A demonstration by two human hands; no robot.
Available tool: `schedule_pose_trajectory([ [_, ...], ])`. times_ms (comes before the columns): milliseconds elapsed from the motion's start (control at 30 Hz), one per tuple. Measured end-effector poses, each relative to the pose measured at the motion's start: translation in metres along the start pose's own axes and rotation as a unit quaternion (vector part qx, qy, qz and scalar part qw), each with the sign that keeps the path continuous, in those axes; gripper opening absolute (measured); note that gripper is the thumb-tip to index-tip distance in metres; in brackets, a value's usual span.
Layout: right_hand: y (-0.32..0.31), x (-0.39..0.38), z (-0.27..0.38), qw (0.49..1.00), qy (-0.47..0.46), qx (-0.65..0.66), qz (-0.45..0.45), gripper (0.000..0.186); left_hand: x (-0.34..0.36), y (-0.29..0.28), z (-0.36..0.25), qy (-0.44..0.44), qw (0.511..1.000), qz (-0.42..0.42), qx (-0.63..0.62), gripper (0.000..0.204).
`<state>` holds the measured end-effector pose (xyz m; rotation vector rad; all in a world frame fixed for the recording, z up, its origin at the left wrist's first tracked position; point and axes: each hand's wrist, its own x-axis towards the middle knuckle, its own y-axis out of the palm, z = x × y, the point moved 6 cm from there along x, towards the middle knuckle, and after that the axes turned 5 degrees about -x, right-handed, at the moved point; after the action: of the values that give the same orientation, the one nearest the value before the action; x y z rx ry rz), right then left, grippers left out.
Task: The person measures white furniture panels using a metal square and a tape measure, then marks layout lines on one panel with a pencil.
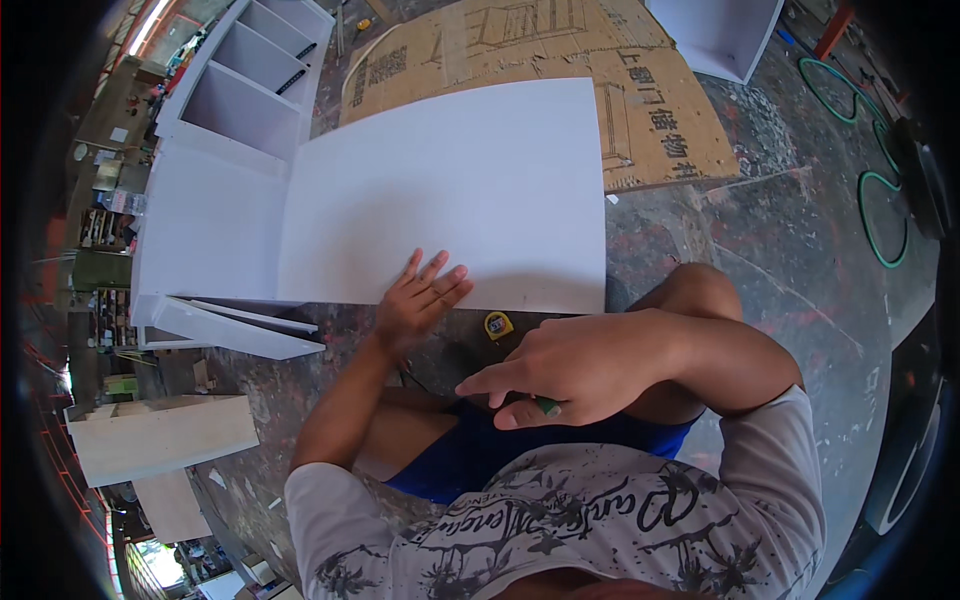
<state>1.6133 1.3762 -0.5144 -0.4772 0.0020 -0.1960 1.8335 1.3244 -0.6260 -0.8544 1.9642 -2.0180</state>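
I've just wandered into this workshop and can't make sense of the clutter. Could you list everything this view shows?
white panel: one, white, flat on the floor, under the left hand
tape measure: one, yellow and black, on the floor by the panel's near edge
green object: one, small, mostly hidden in the right hand; kind unclear
cardboard sheet: one, brown, printed, flat beyond the panel
white shelf unit: one, white, open compartments, lying upper left
white box: one, white, top edge
green hose: one, green, looped on the floor at right
pale wooden box: one, light wood, lower left
left hand: flat on the panel's near edge, fingers spread
right hand: closed around the green object, above the lap
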Motion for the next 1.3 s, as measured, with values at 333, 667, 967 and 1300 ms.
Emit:
schedule_pose_trajectory([
  [333,0.023,0.003,0.000,0.996,0.000,-0.056,0.075,0.063,-0.034,-0.015,0.097,-0.034,0.987,0.088,0.131,0.050],
  [667,0.026,0.018,-0.012,0.983,0.041,-0.074,0.162,0.065,0.030,0.003,-0.038,0.014,0.994,0.092,-0.064,0.075],
  [967,-0.005,0.021,-0.030,0.998,0.040,-0.042,0.017,0.051,0.000,-0.005,-0.013,-0.018,0.996,-0.072,-0.039,0.045],
  [1300,-0.097,0.027,-0.062,0.943,0.073,-0.201,-0.255,0.029,-0.101,0.254,-0.039,-0.269,0.865,0.352,-0.235,0.041],
])
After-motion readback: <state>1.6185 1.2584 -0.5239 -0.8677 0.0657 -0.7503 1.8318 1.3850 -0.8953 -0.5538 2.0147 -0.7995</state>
